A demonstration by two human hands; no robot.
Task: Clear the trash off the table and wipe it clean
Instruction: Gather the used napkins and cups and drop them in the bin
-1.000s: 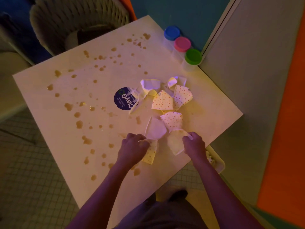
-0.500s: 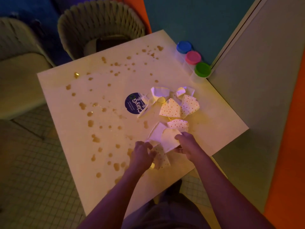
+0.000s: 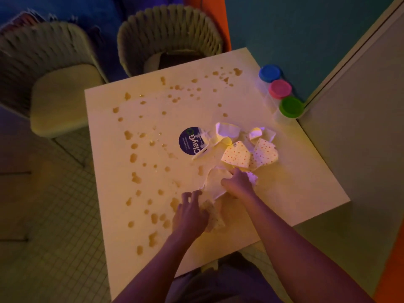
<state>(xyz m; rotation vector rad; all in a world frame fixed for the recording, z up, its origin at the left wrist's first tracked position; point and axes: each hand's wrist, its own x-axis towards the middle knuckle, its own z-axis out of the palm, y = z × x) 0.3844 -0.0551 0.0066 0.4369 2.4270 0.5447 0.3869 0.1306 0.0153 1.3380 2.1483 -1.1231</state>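
A pale square worktop (image 3: 284, 193) fills the middle of the frame, over a floor of small tiles. Low in the frame, two bare arms reach up onto it. The left hand (image 3: 189, 215) lies on a dotted paper scrap (image 3: 215, 217) near the bottom edge, with its fingers spread open. Just above and to the right, the right hand (image 3: 238, 184) is curled shut on a white paper piece (image 3: 213, 183); the dim light makes the grip hard to see well. Above the hands lies a heap of torn dotted papers (image 3: 237, 155), and left of it a round dark sticker (image 3: 190, 141). Brown spots (image 3: 135, 178) cover the left and top of the worktop. Three tubs with blue (image 3: 270, 73), pink (image 3: 279, 89) and green (image 3: 291, 106) lids stand at the upper right corner. Two woven chairs (image 3: 170, 29) sit at the top.
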